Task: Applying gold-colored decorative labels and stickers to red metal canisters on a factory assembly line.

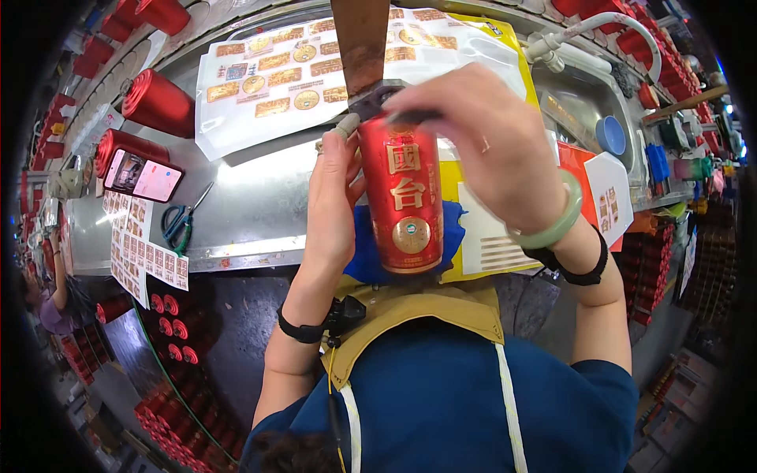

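A red bottle with gold lettering and a round gold sticker lies in front of me, its base toward me on a blue cloth. My left hand grips its left side, a pale cover on one fingertip. Over the bottle's far end is my right hand, blurred by motion. Its fingers are closed at a dark piece that I cannot make out. A sheet of gold stickers spreads beyond the bottle.
Left on the metal bench are scissors, a phone against a red bottle, another red bottle and sticker sheets. A striped white sheet lies right. Farther right are a blue cup and white pipe.
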A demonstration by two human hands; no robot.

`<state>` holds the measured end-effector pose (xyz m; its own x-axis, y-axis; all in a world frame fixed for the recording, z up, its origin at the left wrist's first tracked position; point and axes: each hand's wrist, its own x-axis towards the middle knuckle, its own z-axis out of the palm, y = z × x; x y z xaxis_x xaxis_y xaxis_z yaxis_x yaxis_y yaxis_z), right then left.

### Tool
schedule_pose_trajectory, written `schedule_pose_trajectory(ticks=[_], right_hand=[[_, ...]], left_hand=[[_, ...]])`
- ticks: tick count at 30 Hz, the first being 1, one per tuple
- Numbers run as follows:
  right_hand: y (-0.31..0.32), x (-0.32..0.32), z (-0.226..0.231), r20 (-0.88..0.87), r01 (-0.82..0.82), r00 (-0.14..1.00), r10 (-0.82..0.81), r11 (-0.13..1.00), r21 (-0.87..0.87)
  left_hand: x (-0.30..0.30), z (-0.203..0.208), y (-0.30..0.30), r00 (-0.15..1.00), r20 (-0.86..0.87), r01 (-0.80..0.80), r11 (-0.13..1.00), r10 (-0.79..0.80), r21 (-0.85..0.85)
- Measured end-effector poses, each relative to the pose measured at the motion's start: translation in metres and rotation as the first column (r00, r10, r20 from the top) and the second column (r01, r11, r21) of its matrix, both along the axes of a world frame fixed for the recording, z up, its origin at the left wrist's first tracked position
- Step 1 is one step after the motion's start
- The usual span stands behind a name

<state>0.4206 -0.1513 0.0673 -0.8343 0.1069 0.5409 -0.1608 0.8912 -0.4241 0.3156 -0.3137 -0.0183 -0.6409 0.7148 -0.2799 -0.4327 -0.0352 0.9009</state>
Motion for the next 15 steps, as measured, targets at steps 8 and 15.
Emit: schedule_pose_trajectory(ticks=[8,15], right_hand=[[0.029,-0.025,0.0,-0.062,0.182,0.983,-0.171,0.919,0.35],[0.027,0.007,-0.027,-0.048,0.211,0.976,-0.214,0.976,-0.053]], left_hand=[[0.001,0.007,0.001,0.999,0.001,0.035,0.999,-0.035,0.01],[-0.001,0.003,0.002,0.99,0.006,0.143,0.989,-0.144,0.039]])
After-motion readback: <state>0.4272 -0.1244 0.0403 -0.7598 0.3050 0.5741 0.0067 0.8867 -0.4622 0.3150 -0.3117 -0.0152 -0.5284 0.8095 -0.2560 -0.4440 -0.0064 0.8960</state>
